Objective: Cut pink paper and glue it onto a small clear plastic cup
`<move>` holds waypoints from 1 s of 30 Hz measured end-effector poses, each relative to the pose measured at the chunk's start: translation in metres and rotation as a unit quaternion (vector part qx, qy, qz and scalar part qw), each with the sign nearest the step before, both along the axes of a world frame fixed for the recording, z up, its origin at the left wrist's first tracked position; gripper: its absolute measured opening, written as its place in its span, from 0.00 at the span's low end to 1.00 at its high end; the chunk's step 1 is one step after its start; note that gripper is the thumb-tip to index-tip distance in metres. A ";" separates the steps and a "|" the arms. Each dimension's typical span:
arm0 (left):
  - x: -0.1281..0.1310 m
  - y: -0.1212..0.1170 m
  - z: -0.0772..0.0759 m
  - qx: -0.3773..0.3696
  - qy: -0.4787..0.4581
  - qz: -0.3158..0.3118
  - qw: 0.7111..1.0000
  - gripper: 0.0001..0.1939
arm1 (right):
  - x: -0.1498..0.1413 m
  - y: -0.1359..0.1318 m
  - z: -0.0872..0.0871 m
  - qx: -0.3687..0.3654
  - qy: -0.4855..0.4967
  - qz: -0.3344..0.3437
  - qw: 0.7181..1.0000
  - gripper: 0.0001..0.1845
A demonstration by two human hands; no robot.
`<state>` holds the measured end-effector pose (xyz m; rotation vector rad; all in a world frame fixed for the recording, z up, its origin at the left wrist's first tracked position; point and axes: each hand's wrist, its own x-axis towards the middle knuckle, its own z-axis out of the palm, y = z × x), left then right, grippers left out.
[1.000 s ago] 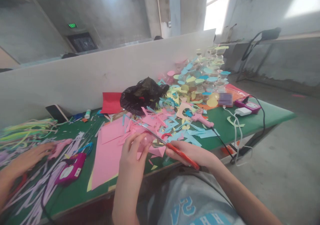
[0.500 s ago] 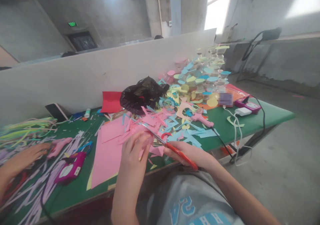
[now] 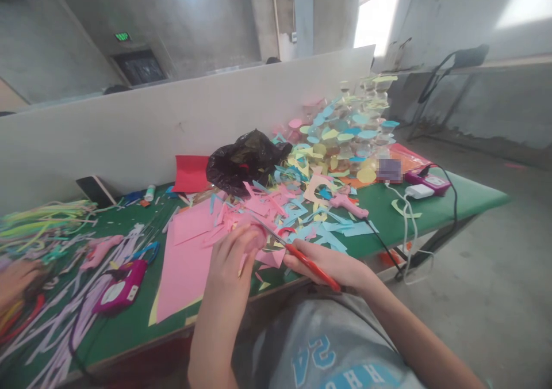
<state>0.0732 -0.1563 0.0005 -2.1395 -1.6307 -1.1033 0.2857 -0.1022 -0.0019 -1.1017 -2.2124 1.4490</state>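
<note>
My right hand (image 3: 317, 260) grips a pair of red-handled scissors (image 3: 314, 268), their metal blades pointing up and left. Closed around a pink round-edged piece (image 3: 259, 238), probably paper, is my left hand (image 3: 235, 254). The blades lie close against the edge of this piece; whether they are cutting into it, I cannot tell. My left fingers hide part of it. Behind both hands spreads a heap of pink paper scraps (image 3: 263, 203). Flat pink sheets (image 3: 185, 268) lie to the left of my left hand.
Another person's hand (image 3: 19, 282) is at the far left, near pale strips and a pink glue gun (image 3: 101, 252). A black plastic bag (image 3: 245, 161) stands at the back. Cups topped with coloured paper discs (image 3: 345, 136) and a second pink glue gun (image 3: 349, 206) lie right.
The pink piece in my left hand has turned, so more of its rounded edge shows. The other person's hand has drawn away from the left glue gun.
</note>
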 end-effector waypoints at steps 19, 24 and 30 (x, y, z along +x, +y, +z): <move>0.003 0.009 -0.004 0.047 -0.024 0.039 0.998 0.07 | -0.006 0.000 -0.003 0.006 0.045 0.000 0.999 0.28; 0.000 0.010 -0.005 0.046 -0.027 0.030 0.998 0.10 | -0.002 0.001 -0.002 0.025 0.029 0.031 0.999 0.27; 0.002 0.006 -0.002 0.005 -0.007 0.003 1.000 0.10 | -0.002 0.001 -0.002 0.040 0.074 0.055 0.995 0.24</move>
